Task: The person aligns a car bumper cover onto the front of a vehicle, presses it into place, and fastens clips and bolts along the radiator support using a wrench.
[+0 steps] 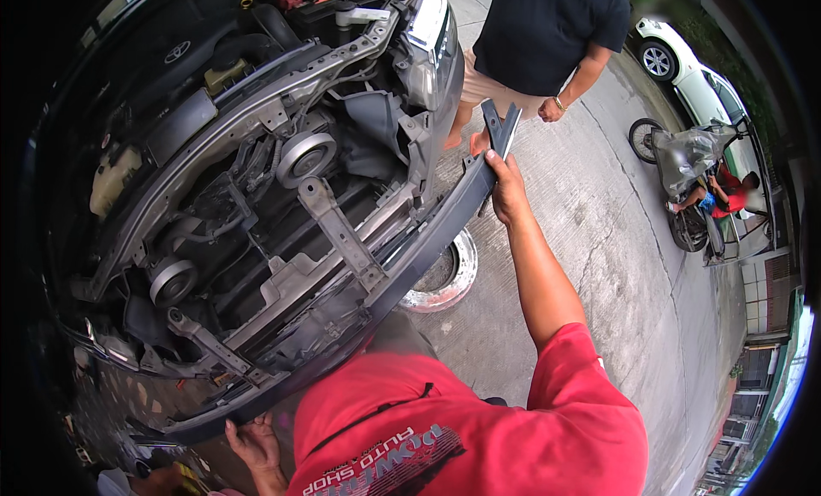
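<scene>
A long, dark grey front bumper cover [438, 238] curves across the front of a car whose hood area is open. My right hand [508, 186] is closed round its right end, thumb on top, just below a forked tip. My left hand [255, 445] is at the lower left end, its curled fingers against the bumper's edge; part of that grip is hidden. Behind the bumper are a bare metal crossbar [295, 278], upright brackets [338, 231] and two round horns [306, 158]. The right headlight [428, 56] is in place.
A person in a black shirt [552, 34] stands close by the car's right corner. A tire with white-painted sidewall [466, 261] lies on the concrete beside the bumper. Farther right are a motorcycle [684, 162] with a person in red [729, 192] and a white car [705, 90].
</scene>
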A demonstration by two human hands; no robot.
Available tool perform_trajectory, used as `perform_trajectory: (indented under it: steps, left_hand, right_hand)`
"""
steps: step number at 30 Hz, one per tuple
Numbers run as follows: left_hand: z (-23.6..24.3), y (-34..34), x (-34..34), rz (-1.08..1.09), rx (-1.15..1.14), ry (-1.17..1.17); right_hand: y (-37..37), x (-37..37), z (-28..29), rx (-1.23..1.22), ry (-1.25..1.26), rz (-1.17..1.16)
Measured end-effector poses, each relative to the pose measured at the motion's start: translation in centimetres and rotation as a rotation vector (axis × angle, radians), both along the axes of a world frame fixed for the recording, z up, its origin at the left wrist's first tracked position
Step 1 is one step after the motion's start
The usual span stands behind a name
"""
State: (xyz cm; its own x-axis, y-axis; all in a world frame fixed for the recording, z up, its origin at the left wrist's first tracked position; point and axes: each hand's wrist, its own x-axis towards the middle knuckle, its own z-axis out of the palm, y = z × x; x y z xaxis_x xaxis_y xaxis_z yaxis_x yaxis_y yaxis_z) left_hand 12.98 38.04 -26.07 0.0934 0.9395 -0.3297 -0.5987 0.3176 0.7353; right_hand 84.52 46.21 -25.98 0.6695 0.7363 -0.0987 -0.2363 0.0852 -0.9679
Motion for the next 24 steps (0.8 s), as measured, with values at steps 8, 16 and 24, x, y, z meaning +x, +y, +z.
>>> perform_trajectory:
  steps: [8, 16, 24]
  left_hand:
    - [0.7, 1.2, 1.5, 0.102, -0.050, 0.006]
    - [1.9, 4.3, 1.5, 0.116, -0.078, -0.016]
    - [3.3, 6.3, 1.9, 0.246, -0.184, 0.065]
  right_hand:
    - [3.3, 0.2, 1.0, -0.046, 0.002, 0.028]
    - [7.3, -0.5, 2.9, -0.166, -0.067, 0.061]
    - [9.3, -1.1, 4.7, -0.259, -0.039, 0.095]
